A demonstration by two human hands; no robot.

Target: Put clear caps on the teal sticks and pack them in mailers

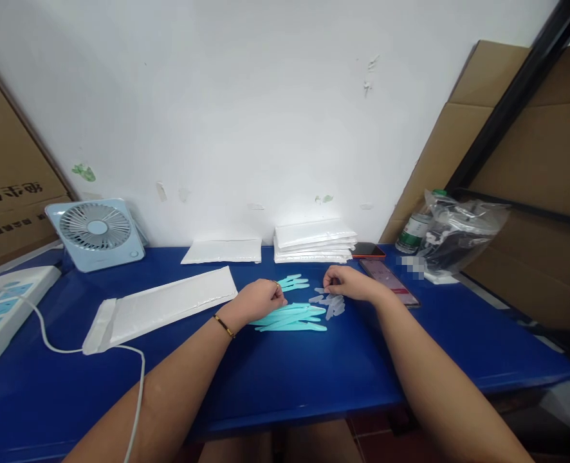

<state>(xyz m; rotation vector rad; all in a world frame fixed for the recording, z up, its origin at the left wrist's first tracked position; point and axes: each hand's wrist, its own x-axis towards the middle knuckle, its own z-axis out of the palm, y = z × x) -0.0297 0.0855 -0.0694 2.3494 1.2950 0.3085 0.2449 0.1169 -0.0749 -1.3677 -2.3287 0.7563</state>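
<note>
Several slim turquoise sticks (292, 316) lie in a pile on the blue table (309, 379), and a smaller group of turquoise sticks (295, 282) lies just behind. My left hand (262, 299) is closed over the left ends of these sticks; whatever its fingers pinch is hidden. To the right of the sticks is a small heap of translucent pieces (334, 305). My right hand (347, 283) is at the back edge of that heap, thumb and fingers pinched together near one translucent piece; its grip cannot be made out.
A long white padded envelope (169, 305) lies at left, crossed near its end by a white cable (143, 373). Behind are stacked envelopes (314, 241), a single envelope (222, 251) and a fan (96, 233). Phones (390, 281), a bottle (414, 233) and a plastic bag (459, 235) stand right.
</note>
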